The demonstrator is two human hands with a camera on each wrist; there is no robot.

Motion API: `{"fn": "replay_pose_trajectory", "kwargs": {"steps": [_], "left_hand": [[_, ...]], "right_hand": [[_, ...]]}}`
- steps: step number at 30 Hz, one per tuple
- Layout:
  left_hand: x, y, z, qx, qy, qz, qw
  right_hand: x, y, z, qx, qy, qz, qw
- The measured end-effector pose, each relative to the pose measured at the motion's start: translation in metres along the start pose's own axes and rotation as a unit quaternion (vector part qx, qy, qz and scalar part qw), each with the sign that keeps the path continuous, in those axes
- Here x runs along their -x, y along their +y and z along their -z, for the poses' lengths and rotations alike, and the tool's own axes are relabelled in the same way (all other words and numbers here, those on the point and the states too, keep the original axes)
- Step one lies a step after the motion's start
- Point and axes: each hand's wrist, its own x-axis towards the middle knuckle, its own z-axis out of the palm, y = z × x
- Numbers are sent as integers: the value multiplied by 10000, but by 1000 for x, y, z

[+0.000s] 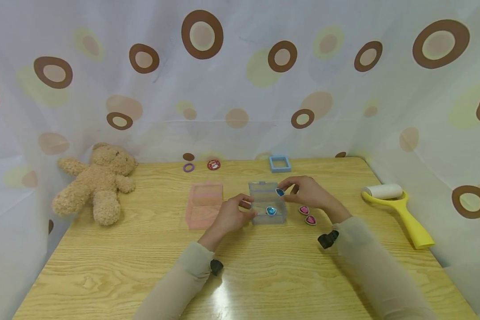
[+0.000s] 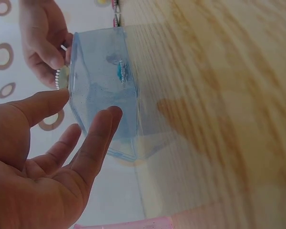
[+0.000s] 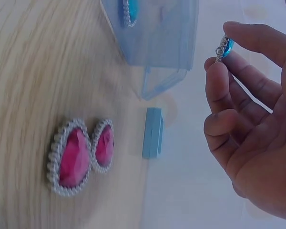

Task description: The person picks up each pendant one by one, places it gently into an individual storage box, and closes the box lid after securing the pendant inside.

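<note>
A clear blue plastic box point(image 1: 281, 218) stands on the table with its hinged lid raised. One blue gem with a silver beaded rim point(image 1: 271, 211) lies inside it. Between thumb and fingertips my right hand point(image 1: 307, 192) pinches a second blue gem point(image 3: 226, 46), held up above the box's right side. My left hand point(image 1: 233, 218) is at the box's left side, its fingers point(image 2: 97, 136) fairly straight and touching the wall or very near it. Two pink gems with silver rims, one nearer point(image 1: 310, 220) and one farther point(image 1: 303, 210), lie right of the box.
A clear pink box point(image 1: 192, 213) stands open left of the blue one. Behind are a purple ring point(image 1: 188, 167), a red round piece point(image 1: 214, 165) and a light blue square frame point(image 1: 280, 170). A teddy bear point(image 1: 100, 180) sits far left; a yellow-handled lint roller point(image 1: 410, 218) lies right.
</note>
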Motion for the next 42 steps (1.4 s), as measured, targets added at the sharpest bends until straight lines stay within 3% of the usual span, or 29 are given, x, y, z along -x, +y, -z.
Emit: {"fn": "replay_pose_trajectory", "kwargs": {"steps": [20,42], "left_hand": [[-1,0,-1,10,-35,96,9999],[-2,-1,0,31,-67,184,9998]], "right_hand": [[-13,-5,-20,149,-515,246,9983],[-14,-6,-34,673,-659,209,9953]]}}
